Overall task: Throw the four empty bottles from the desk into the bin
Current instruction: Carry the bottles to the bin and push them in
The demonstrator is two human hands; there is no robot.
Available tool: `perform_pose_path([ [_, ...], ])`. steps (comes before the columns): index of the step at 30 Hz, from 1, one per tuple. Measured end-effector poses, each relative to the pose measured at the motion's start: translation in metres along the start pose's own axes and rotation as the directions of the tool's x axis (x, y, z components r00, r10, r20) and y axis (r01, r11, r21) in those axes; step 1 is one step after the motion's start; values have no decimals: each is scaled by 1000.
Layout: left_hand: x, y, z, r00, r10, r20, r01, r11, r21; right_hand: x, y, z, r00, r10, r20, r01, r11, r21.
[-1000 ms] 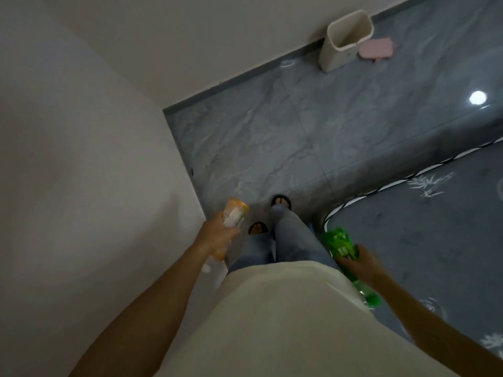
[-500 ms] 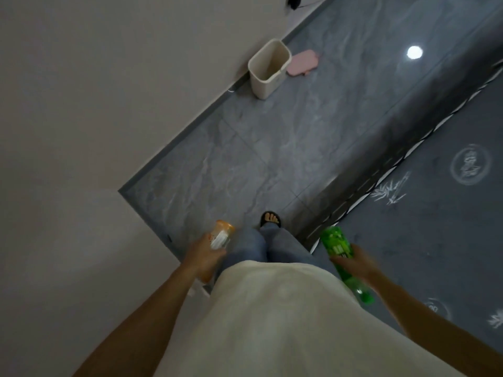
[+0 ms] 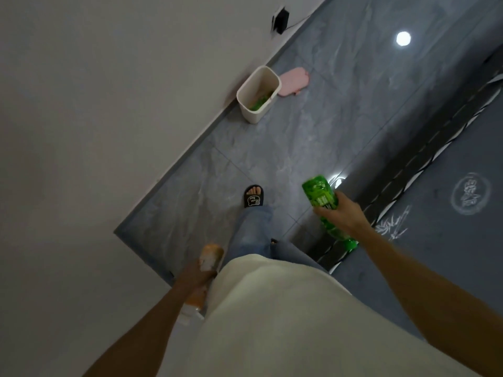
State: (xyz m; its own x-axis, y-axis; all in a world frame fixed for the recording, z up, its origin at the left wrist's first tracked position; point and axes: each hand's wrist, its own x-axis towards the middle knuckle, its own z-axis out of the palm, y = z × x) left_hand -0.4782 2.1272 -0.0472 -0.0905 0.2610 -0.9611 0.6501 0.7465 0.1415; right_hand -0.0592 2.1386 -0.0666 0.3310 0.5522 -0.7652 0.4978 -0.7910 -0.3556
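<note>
My left hand grips an orange bottle low beside my hip, its base pointing forward. My right hand holds a green bottle out in front, base forward, cap end toward me. A white bin stands on the floor against the wall ahead, up and left of the green bottle. Something green lies inside the bin.
A pale wall runs along the left with a dark socket and plug. A pink flat object lies behind the bin. Grey tile floor leads to the bin; a dark patterned rug lies right.
The bin has come nearer and lower in view, and its green contents now show. My right hand has lifted the green bottle forward. One sandalled foot has stepped ahead.
</note>
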Motion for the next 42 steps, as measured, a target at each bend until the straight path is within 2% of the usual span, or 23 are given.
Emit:
perform_pose_path([
  [7, 45, 174, -37, 978, 190, -87, -159, 947, 279, 24, 5, -35, 977, 211, -15, -211, 977, 9],
  [11, 63, 281, -41, 948, 311, -71, -275, 910, 311, 34, 21, -63, 957, 290, -3, -290, 957, 7],
  [15, 78, 361, -27, 936, 350, -44, -315, 886, 339, 59, 31, -101, 940, 340, -16, -340, 940, -26],
  [21, 98, 415, -2, 943, 315, -109, -273, 917, 292, 131, 23, -184, 939, 341, 35, -338, 938, -81],
  [26, 97, 409, 15, 963, 185, -196, -132, 958, 256, 200, -23, -247, 966, 246, 78, -228, 954, -194],
  [32, 116, 396, 24, 983, 62, -173, -38, 990, 139, 285, -117, -262, 973, 26, 228, 43, 955, -293],
  [37, 192, 423, 20, 962, 117, -247, -108, 993, 51, 387, -205, -223, 947, -161, 278, 257, 898, -356],
  [42, 312, 465, 16, 920, 180, -347, -222, 972, -83, 515, -269, -135, 867, -361, 344, 488, 752, -442],
])
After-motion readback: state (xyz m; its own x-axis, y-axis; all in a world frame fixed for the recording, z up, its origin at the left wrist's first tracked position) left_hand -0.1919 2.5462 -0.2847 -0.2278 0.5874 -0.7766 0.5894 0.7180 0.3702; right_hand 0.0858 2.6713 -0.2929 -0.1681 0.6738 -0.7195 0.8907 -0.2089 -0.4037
